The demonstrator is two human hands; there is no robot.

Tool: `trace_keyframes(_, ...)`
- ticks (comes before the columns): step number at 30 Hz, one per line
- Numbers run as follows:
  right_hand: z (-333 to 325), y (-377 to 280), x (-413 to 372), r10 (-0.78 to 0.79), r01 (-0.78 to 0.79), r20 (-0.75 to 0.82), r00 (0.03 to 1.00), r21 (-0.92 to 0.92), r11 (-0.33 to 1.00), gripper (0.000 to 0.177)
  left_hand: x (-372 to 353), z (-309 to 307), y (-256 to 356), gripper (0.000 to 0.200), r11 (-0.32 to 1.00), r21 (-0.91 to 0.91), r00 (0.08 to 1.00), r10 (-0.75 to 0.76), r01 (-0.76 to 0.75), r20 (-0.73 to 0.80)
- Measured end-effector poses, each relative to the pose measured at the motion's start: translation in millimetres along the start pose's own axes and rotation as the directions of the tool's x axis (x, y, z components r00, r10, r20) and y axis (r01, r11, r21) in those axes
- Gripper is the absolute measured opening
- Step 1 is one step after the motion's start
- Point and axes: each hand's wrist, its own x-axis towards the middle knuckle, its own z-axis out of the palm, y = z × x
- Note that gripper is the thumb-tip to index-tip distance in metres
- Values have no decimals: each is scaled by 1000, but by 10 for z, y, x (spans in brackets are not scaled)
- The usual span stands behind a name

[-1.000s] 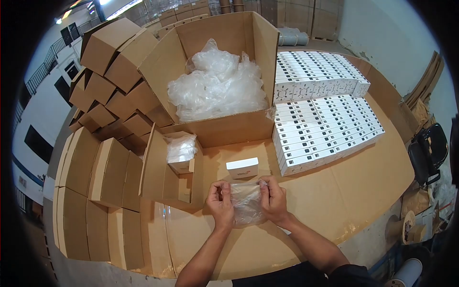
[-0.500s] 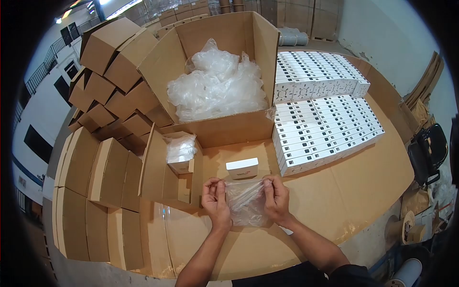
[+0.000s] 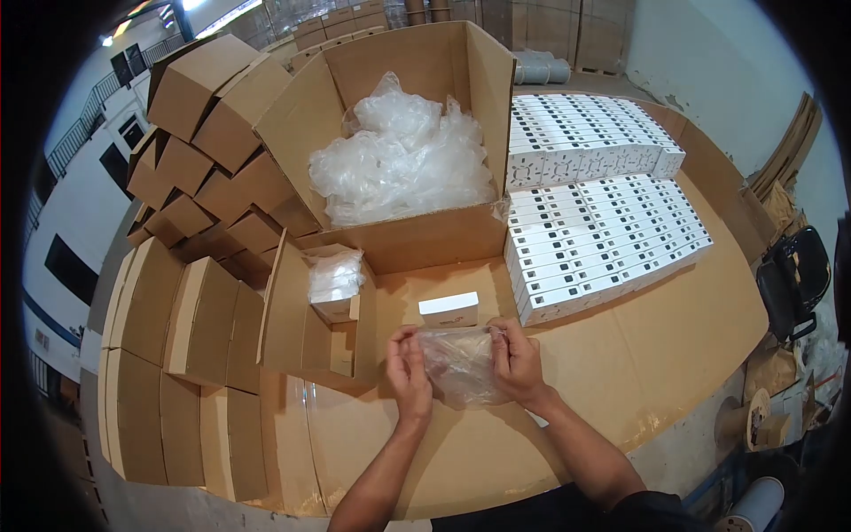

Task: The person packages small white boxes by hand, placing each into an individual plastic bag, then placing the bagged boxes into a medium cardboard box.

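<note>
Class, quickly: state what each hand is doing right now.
Left hand: closed, pinching the left edge of the clear plastic bag.
Right hand: closed, pinching the bag's right edge.

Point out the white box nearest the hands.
The lone box beyond the bag; others sit in rows at right or inside a carton.

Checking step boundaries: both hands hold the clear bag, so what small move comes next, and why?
Probably pull open the mouth of the clear bag: left hand and right hand pinch its top corners, and a bare white box lies just beyond it.
</note>
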Motion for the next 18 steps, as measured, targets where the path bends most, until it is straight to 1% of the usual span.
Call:
trace_keyframes(1, 9, 5, -7, 0, 0, -2, 1000, 0, 1000, 11, -14, -8, -33, 19, 989, -92, 993, -115, 116, 21)
trace_keyframes(2, 15, 10, -12, 22, -22, -42, 999, -3, 1000, 10, -35, -44, -42, 19, 989, -92, 993, -115, 116, 21)
trace_keyframes(3, 19, 18, -11, 44, -45, -81, 996, -5, 999, 10, -54, -76, -23, 20, 985, 111, 976, -146, 129, 162)
trace_keyframes(4, 25, 40, -8, 44, -44, -80, 996, -5, 999, 10, -67, -94, -14, 21, 945, 310, 935, -203, 109, 290)
trace_keyframes(5, 31, 69, -8, 47, -41, -160, 986, 38, 998, 10, -90, -74, -32, 19, 961, 243, 933, -203, 131, 297)
trace_keyframes(6, 32, 83, -13, 54, -35, -241, 969, 82, 996, 11, -104, -60, 31, 19, 960, 245, 932, -205, 133, 297)
trace_keyframes(7, 19, 83, -16, 56, -38, -240, 969, 82, 996, 11, -119, -31, 151, 16, 939, 282, 892, -290, 196, 348)
trace_keyframes(8, -7, 79, 6, 17, 6, -294, 956, 77, 997, 12, -101, -12, 222, 14, 914, 320, 843, -368, 250, 393)
trace_keyframes(9, -26, 69, 23, -20, 47, -347, 937, 70, 996, 13, -62, -30, 242, 14, 914, 320, 844, -367, 249, 391)
trace_keyframes(11, -75, 0, 49, -12, 36, -317, 948, 71, 997, 14, 15, -105, 288, 17, 867, 329, 709, -496, 374, 501)
trace_keyframes(12, -93, -16, 60, -5, 26, -288, 958, 71, 997, 15, 53, -145, 292, 17, 868, 328, 709, -495, 373, 501)
trace_keyframes(14, -88, 25, 46, 6, 20, -274, 962, 93, 996, 14, 130, -240, 295, 24, 912, 189, 662, -397, 364, 636)
trace_keyframes(15, -84, 38, 38, 16, 14, -257, 966, 114, 993, 14, 168, -288, 329, 24, 911, 191, 661, -398, 364, 636)
trace_keyframes(17, -76, 14, 29, 36, -4, -239, 970, 130, 991, 14, 224, -356, 393, 39, 893, 193, 491, -391, 406, 778)
trace_keyframes(18, -70, 3, 29, 53, -22, -220, 974, 144, 989, 15, 203, -336, 382, 39, 893, 193, 492, -391, 406, 778)
